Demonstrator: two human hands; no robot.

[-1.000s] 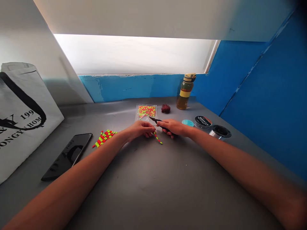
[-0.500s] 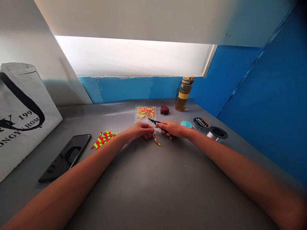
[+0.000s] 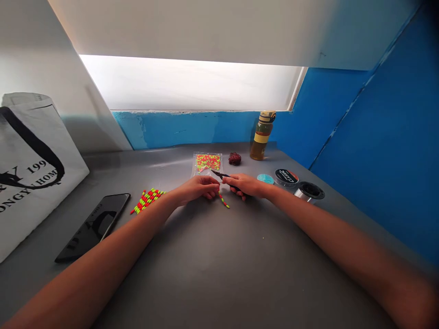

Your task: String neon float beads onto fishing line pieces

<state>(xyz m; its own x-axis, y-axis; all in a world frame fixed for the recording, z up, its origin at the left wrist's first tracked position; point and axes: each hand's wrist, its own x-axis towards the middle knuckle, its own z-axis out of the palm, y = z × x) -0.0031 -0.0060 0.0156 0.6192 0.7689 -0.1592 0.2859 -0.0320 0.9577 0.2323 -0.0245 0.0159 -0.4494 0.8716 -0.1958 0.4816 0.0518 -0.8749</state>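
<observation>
Indoor craft corner, grey tabletop (image 3: 206, 274), bead packet (image 3: 208, 161), pliers (image 3: 218, 174)

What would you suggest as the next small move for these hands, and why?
Perhaps turn the pliers in the right hand toward the bead strand: the left hand pinches the strand's upper end, while the pliers' tips stand apart from it and point toward the bead bag.
</observation>
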